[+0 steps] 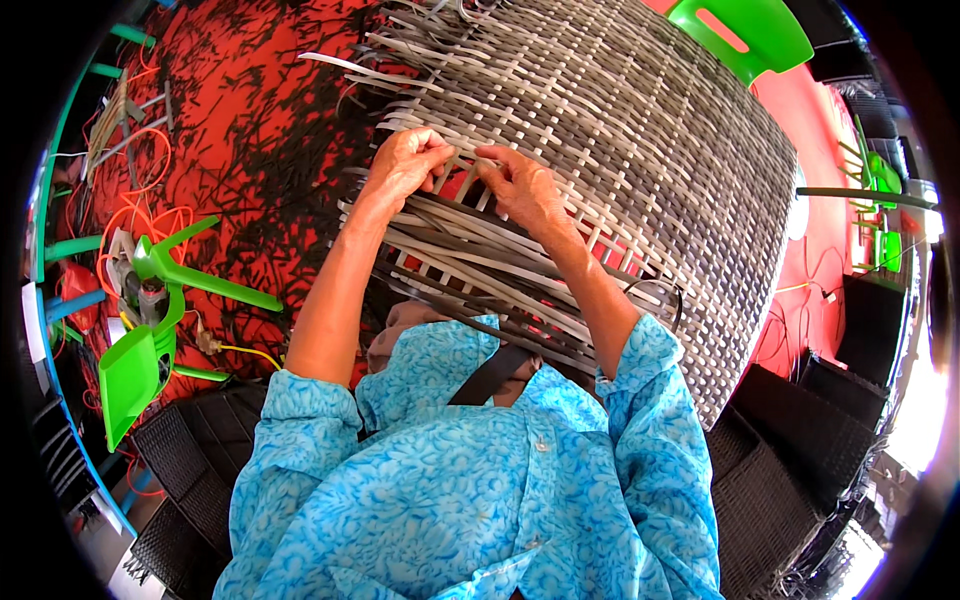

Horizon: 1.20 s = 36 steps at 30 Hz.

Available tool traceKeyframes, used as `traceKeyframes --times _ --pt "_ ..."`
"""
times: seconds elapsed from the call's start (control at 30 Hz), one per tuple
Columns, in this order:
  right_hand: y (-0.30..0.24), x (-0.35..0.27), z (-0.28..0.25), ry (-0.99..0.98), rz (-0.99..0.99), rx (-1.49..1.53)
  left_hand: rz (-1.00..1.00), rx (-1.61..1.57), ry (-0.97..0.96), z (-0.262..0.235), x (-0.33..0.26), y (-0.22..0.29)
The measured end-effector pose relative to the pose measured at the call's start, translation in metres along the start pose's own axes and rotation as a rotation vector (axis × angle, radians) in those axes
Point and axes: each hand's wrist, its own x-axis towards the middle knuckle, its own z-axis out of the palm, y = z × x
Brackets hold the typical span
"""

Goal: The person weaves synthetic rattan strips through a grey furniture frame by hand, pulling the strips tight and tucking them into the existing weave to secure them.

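A large woven panel (640, 140) of grey-brown and pale flat strips lies in front of me, its near left part an open lattice with red showing through the gaps. My left hand (408, 165) is closed in a pinch at the left part of the weave. Close by on the right, my right hand (522, 190) pinches with thumb and forefinger. A pale weaving strip (464, 158) runs between the fingertips of both hands. Below them, a bundle of loose grey and brown strips (470, 242) lies across the lattice, between my forearms.
Dark strip scraps (265, 120) litter the red floor to the left. A green plastic chair (130, 375) lies at left near an orange cord (150, 215). Another green chair (755, 40) stands beyond the panel. Black woven furniture (810, 420) is at right.
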Motion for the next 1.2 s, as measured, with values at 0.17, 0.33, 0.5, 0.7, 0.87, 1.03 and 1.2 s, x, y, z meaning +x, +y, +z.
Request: traceKeyframes --times 0.17,0.33,0.5,0.7,0.87,1.03,1.2 --pt "-0.008 0.01 0.006 -0.097 -0.056 -0.009 0.041 -0.028 0.018 -0.022 -0.004 0.005" --pt "-0.025 0.012 0.001 -0.173 0.134 0.06 0.013 0.158 0.061 -0.031 -0.01 0.003" --pt "-0.017 0.022 0.008 -0.214 0.145 -0.022 -0.04 0.585 -0.083 -0.03 -0.007 0.001" --pt "-0.018 0.032 0.017 -0.199 0.165 -0.258 -0.156 0.587 -0.216 -0.024 0.003 0.012" --pt "-0.012 0.026 0.02 -0.166 0.046 -0.225 -0.153 0.366 -0.146 -0.035 0.008 0.006" --pt "-0.019 0.025 0.025 -0.047 -0.063 -0.133 -0.061 0.045 0.124 -0.05 0.003 -0.003" --pt "-0.043 0.033 0.031 -0.166 0.013 0.088 0.002 -0.136 0.188 -0.065 -0.004 0.004"
